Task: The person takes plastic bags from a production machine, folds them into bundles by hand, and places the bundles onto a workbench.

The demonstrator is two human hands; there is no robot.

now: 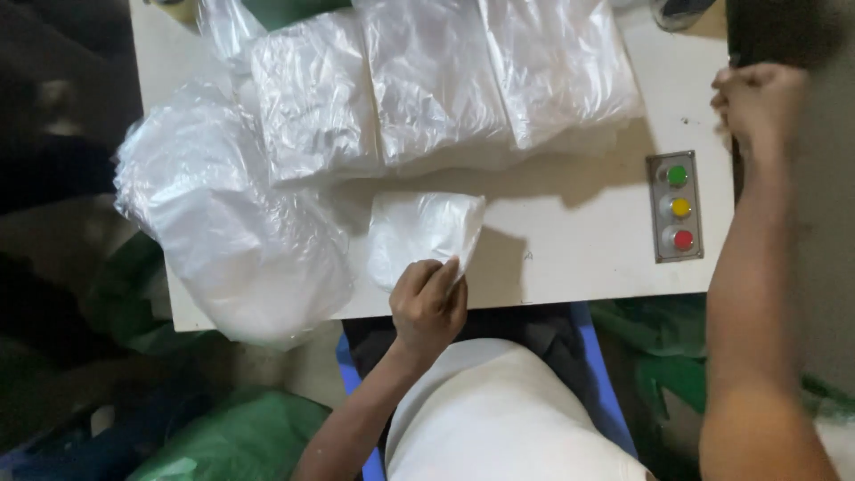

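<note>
- A white tabletop (579,258) fills the middle of the view, lit brightly from above.
- A metal control panel (679,207) is set into its right side, with green, yellow and red buttons in a row.
- Green plastic sacks (236,436) lie on the dim floor at near left.
- More green sacks (659,356) sit at near right.
- The far left is in deep shadow.

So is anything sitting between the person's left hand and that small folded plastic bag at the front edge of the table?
No. The left hand is already on the small folded bag, fingers pinching its near corner, with nothing between them. The stacked bags lie behind it, and the right hand is off at the table's far corner.
</note>
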